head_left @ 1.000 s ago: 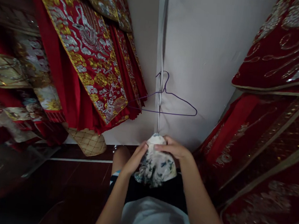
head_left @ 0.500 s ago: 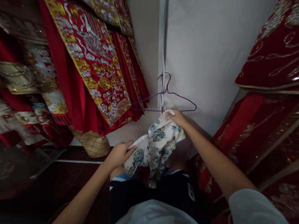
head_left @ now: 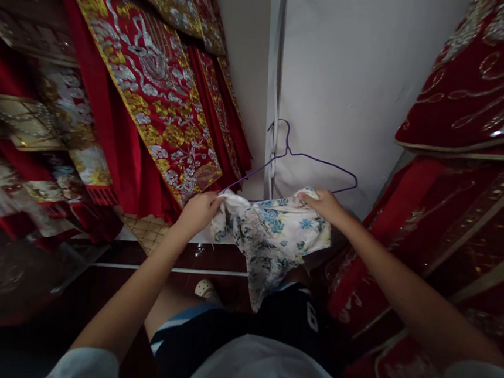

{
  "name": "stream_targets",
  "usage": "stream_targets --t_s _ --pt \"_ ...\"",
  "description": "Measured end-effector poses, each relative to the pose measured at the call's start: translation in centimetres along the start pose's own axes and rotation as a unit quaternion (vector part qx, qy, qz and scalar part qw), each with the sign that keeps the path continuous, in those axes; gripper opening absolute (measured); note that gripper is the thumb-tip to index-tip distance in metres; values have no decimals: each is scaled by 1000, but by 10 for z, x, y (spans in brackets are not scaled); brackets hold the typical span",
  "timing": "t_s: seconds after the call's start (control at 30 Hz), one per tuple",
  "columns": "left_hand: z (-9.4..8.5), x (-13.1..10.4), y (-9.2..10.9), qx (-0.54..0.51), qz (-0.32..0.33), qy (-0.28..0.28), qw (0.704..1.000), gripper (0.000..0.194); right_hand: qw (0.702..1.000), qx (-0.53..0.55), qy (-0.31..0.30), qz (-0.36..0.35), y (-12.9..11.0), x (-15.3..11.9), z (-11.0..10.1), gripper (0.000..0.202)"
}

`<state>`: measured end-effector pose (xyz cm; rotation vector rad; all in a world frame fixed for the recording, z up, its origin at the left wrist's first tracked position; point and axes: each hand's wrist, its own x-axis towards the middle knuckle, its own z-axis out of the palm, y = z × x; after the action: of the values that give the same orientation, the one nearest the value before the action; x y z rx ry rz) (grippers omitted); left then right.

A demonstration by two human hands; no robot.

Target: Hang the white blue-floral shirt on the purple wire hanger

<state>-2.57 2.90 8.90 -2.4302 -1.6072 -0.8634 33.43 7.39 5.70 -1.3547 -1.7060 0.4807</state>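
A white garment with blue flowers (head_left: 275, 226) is stretched between my two hands, its lower part hanging down in folds. My left hand (head_left: 201, 211) is closed on its left upper edge, by the left end of a purple hanger (head_left: 320, 158). With fingers pinched, my right hand (head_left: 323, 204) grips the upper edge on the other side, just below the hanger's right arm. The hanger's hook is at a pale vertical strip (head_left: 274, 97) by the wall. The garment covers part of the hanger's bottom bar; whether cloth is around the bar I cannot tell.
Red embroidered clothes (head_left: 155, 86) in gold and silver hang on the left. More red beaded garments (head_left: 474, 114) fill the right side. Behind the hanger stands a white wall (head_left: 346, 62). A pale rod (head_left: 139, 267) runs low over the dark floor, near a cream clog (head_left: 204, 289).
My hands have moved apart and the garment is spread wider. My left hand has risen to the hanger's left end. The hanger appears shifted slightly right and tilted.
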Motion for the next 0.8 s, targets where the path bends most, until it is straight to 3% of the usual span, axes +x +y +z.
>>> stream_targets --t_s 0.17,0.33,0.47,0.6,0.63,0.73,0.8 --pt "-9 30 23 -14 40 105 994 39 1000 -21 -1 23 -10 -6 6 45" --pt "1 72 42 -31 73 154 985 25 999 -19 -28 -5 -26 -20 32 43" --pt "11 91 52 -7 71 135 988 27 997 -41 -33 -62 -35 -30 45 42" --pt "10 92 55 36 43 107 993 30 994 -11 -23 -103 -39 -42 36 34" --pt "9 91 54 48 40 103 993 31 995 -9 -6 -96 -38 -45 30 43" --pt "3 93 50 73 55 94 991 31 995 -32 77 -53 -27 -48 6 95" --pt "-1 97 50 80 81 88 990 31 989 -48 133 -38 -15 -43 -14 106"
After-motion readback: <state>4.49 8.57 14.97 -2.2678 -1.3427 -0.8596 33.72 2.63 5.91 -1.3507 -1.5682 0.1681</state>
